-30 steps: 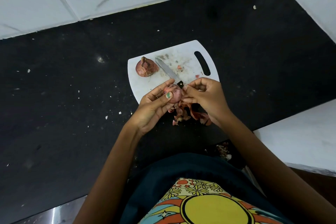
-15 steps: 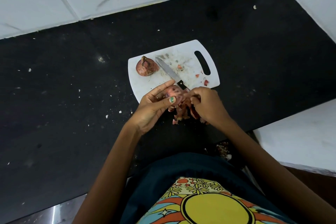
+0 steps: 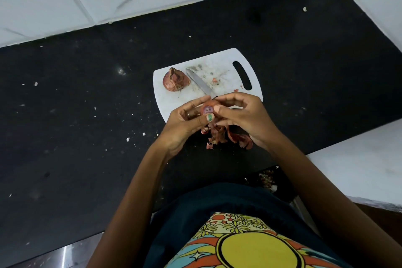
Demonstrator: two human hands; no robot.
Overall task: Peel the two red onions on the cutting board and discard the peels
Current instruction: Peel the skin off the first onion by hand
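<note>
Over the board (image 3: 174,102), onion (image 3: 208,109) sits between both hands' fingers (image 3: 196,102).

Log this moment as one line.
left hand: holds onion | right hand: picking its skin | second onion: unpeeled, on board | peels: on counter

No readable text, labels, brand names, numbers or signs appear anywhere in view.
</note>
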